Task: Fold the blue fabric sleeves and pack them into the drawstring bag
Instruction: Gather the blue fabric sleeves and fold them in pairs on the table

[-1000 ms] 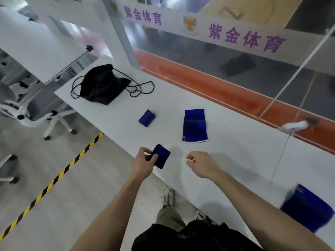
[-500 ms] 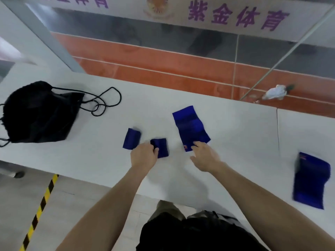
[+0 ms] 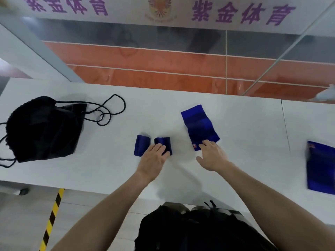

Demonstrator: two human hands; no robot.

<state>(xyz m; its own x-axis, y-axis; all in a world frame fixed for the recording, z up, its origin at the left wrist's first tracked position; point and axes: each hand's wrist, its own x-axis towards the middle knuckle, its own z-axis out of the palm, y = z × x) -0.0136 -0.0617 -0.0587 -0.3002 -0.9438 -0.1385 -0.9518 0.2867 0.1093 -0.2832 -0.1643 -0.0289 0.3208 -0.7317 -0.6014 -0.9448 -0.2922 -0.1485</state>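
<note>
Hands [image 3: 153, 158] flatter on sleeves [image 3: 199, 126] now

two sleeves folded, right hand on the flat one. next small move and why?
Probably: the right hand pinches the near end of the unfolded sleeve and folds it over. Its fingertips already rest on that end, and the sleeve lies flat, unlike the two folded sleeves beside the left hand. Another flat sleeve waits at far right; the drawstring bag comes later.
</note>
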